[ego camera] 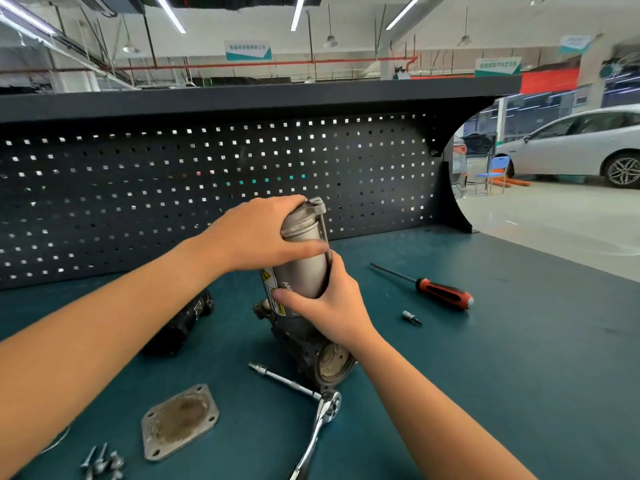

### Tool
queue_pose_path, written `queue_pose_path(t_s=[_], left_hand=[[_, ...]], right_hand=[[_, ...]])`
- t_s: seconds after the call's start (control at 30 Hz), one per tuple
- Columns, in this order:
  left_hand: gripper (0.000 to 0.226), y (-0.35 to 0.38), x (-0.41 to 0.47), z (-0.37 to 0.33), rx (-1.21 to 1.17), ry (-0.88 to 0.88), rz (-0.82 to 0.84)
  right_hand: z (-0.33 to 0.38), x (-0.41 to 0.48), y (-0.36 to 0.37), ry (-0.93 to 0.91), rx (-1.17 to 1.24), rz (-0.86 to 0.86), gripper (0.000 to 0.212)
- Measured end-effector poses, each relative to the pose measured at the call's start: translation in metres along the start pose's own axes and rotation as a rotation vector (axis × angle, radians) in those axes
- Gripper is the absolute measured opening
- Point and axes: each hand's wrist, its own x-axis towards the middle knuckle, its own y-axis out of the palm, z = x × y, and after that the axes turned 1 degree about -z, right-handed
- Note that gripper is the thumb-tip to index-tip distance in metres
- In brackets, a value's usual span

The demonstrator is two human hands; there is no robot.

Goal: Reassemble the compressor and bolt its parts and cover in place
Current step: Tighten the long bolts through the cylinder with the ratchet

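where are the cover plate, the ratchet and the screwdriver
cover plate (180, 422): head view, middle of its flat face
ratchet (330, 405): head view, on its round head
screwdriver (443, 293): head view, on its red and black handle

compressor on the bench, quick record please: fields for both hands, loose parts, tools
compressor: stands on end on the green bench, slightly tilted
left hand: grips its top end
right hand: grips it lower down
cover plate: off the compressor, lying front left
bolts: loose, at the front-left edge
tools: ratchet by the base; screwdriver and small bit to the right
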Motion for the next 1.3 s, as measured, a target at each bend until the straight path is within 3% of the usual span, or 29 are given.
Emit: queue_pose_path(t_s=[0.1,0.27,0.43,0.57,0.73,0.8,0.9,0.97,1.07,1.13,1.2,1.3], left_hand=[[0.054,0.008,-0.001,-0.003,-0.01,-0.016,-0.103],[0.047,0.011,-0.001,-0.005,-0.016,-0.011,-0.144],[0.064,-0.019,0.001,0.019,-0.307,-0.091,0.143],[0.021,-0.019,-0.016,0.048,-0.608,-0.239,0.026],[0.025,0.001,-0.04,0.048,-0.857,-0.246,-0.151],[0.027,0.008,-0.043,0.045,-0.903,-0.249,-0.246],[0.026,0.018,-0.043,0.037,-0.968,-0.284,-0.352],[0.027,0.022,-0.044,0.035,-1.002,-0.297,-0.395],[0.026,0.023,-0.046,0.035,-1.137,-0.325,-0.393],[0.023,0.02,-0.045,0.034,-1.212,-0.345,-0.407],[0.024,0.011,-0.04,0.034,-1.084,-0.302,-0.376],[0.025,-0.006,-0.034,0.038,-0.878,-0.17,-0.187]], right_hand=[[0.001,-0.003,0.001,-0.011,-0.014,-0.018,0.069],[0.002,-0.004,0.001,-0.03,-0.033,-0.032,0.077],[-0.001,0.001,-0.005,-0.005,0.061,-0.013,0.067],[-0.007,0.015,-0.026,0.046,0.191,0.179,0.056],[-0.008,0.023,-0.035,0.076,0.232,0.298,0.056],[-0.006,0.021,-0.035,0.083,0.228,0.313,0.064],[0.002,0.017,-0.027,0.014,0.193,0.256,0.11],[0.009,0.016,-0.017,-0.078,0.141,0.159,0.124],[0.012,0.02,-0.009,-0.118,0.158,0.049,0.103],[0.01,0.024,-0.011,-0.11,0.183,0.066,0.089],[0.008,0.025,-0.015,-0.096,0.225,0.11,0.085],[0.006,0.026,-0.014,-0.092,0.264,0.132,0.085]])
